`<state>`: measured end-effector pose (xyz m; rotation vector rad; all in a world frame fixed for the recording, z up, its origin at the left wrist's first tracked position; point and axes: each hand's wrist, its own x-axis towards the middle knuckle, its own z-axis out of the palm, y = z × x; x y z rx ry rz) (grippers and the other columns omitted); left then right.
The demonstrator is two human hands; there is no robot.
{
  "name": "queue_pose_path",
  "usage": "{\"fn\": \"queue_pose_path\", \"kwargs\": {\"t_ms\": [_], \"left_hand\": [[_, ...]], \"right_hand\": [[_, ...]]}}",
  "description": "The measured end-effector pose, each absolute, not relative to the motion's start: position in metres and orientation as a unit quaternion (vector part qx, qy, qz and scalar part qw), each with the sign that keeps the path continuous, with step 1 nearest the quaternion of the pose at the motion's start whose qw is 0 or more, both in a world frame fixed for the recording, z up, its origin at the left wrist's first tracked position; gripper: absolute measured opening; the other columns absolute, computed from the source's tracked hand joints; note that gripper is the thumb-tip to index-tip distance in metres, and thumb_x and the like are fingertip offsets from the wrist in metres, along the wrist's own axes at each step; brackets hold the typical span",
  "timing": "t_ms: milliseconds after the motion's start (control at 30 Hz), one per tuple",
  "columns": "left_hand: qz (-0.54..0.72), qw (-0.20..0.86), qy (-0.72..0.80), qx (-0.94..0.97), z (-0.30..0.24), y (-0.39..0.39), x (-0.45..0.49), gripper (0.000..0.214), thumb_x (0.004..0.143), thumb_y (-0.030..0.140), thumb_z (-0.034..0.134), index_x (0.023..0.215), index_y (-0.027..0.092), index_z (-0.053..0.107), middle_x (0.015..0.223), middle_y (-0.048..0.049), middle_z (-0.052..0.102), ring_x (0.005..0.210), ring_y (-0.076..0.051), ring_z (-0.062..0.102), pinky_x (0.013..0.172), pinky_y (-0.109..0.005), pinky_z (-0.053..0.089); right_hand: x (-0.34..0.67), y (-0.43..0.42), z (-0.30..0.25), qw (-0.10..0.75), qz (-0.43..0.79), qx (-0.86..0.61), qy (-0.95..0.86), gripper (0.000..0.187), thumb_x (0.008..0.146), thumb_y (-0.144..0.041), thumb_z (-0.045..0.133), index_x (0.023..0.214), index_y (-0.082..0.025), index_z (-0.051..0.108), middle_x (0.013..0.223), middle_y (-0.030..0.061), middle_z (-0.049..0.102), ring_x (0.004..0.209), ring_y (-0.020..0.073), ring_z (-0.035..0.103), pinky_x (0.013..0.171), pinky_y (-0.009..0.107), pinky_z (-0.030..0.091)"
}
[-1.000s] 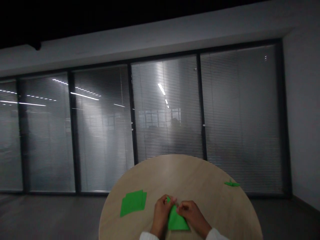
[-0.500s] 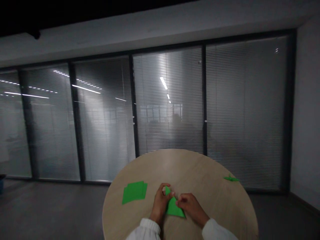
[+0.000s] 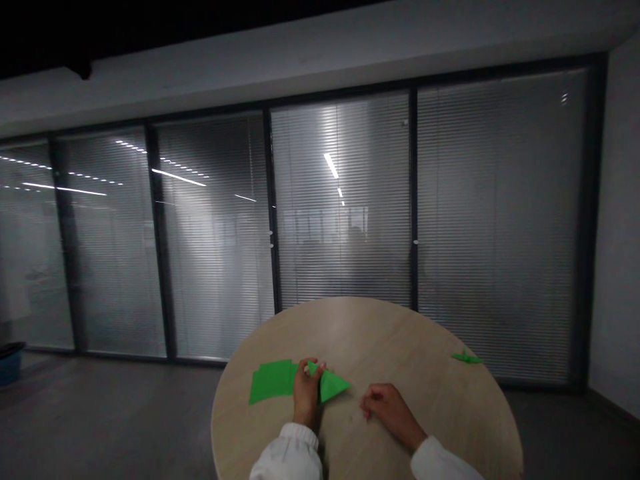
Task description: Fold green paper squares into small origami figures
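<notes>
My left hand [image 3: 306, 393] grips a folded green paper triangle [image 3: 332, 385] by its left side, with one point of the paper facing right. Just right of the paper, my right hand [image 3: 384, 408] hovers over or rests on the table, apart from the triangle. Its fingers are curled together with nothing visible in them. Flat green paper sheets [image 3: 271, 381] lie to the left, partly behind my left hand.
The round wooden table [image 3: 360, 327] carries a small folded green paper piece [image 3: 467, 358] near its right edge. Glass partitions with blinds [image 3: 345, 253] stand behind the table. A blue bin [image 3: 10, 365] is on the floor at far left.
My left hand has shifted left with the paper triangle and turned it, so a point faces right. My right hand has let go of the paper and sits apart from it.
</notes>
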<state>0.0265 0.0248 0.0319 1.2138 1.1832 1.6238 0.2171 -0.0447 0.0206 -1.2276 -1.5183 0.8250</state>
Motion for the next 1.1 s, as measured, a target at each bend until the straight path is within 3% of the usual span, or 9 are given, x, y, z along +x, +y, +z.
{"fn": "queue_pose_path", "kwargs": {"t_ms": [167, 267, 433, 567, 833, 1100], "left_hand": [[0.620, 0.371, 0.467, 0.510, 0.038, 0.019, 0.032, 0.051, 0.045, 0.054, 0.078, 0.076, 0.019, 0.061, 0.051, 0.0064, 0.051, 0.048, -0.014, 0.050, 0.047, -0.023, 0.033], [0.598, 0.387, 0.447, 0.541, 0.042, 0.012, 0.047, 0.046, 0.048, 0.049, 0.078, 0.079, 0.019, 0.063, 0.051, 0.0056, 0.055, 0.047, -0.014, 0.051, 0.046, -0.022, 0.033], [0.565, 0.378, 0.450, 0.580, 0.046, 0.007, 0.064, 0.033, 0.047, 0.043, 0.079, 0.060, 0.016, 0.065, 0.050, 0.0018, 0.058, 0.049, -0.014, 0.051, 0.047, -0.023, 0.034], [0.557, 0.434, 0.435, 0.559, 0.046, 0.006, 0.064, 0.039, 0.047, 0.050, 0.079, 0.049, 0.014, 0.063, 0.045, 0.0013, 0.056, 0.045, -0.014, 0.050, 0.046, -0.024, 0.035], [0.631, 0.496, 0.396, 0.447, 0.044, 0.015, 0.051, 0.038, 0.048, 0.048, 0.081, 0.056, 0.013, 0.069, 0.049, -0.0015, 0.064, 0.044, -0.014, 0.054, 0.046, -0.025, 0.042], [0.661, 0.449, 0.407, 0.444, 0.043, 0.018, 0.043, 0.041, 0.055, 0.051, 0.079, 0.062, 0.011, 0.071, 0.056, -0.0045, 0.069, 0.048, -0.016, 0.059, 0.047, -0.025, 0.044]], "right_hand": [[0.227, -0.031, 0.018, 0.574, 0.321, -0.508, -0.556, 0.034, 0.080, -0.046, 0.047, 0.073, -0.019, 0.066, 0.077, 0.0059, 0.072, 0.078, 0.0219, 0.065, 0.069, 0.028, 0.045], [0.223, -0.024, 0.019, 0.572, 0.298, -0.496, -0.581, 0.031, 0.078, -0.048, 0.053, 0.079, -0.021, 0.067, 0.085, 0.0052, 0.072, 0.083, 0.0221, 0.064, 0.075, 0.029, 0.045], [0.210, -0.015, 0.012, 0.520, 0.320, -0.506, -0.609, 0.029, 0.071, -0.047, 0.064, 0.069, -0.019, 0.067, 0.069, 0.0020, 0.069, 0.068, 0.0186, 0.061, 0.064, 0.026, 0.044], [0.209, -0.014, 0.009, 0.525, 0.345, -0.492, -0.603, 0.031, 0.067, -0.048, 0.068, 0.065, -0.017, 0.066, 0.064, 0.0009, 0.067, 0.063, 0.0168, 0.058, 0.060, 0.025, 0.042], [0.211, -0.022, 0.018, 0.538, 0.412, -0.438, -0.591, 0.030, 0.062, -0.045, 0.071, 0.062, -0.015, 0.068, 0.058, -0.0007, 0.064, 0.060, 0.0165, 0.057, 0.062, 0.027, 0.042], [0.213, -0.018, 0.015, 0.535, 0.432, -0.432, -0.583, 0.023, 0.062, -0.039, 0.067, 0.061, -0.017, 0.065, 0.056, -0.0021, 0.062, 0.057, 0.0153, 0.055, 0.059, 0.026, 0.041]]}}
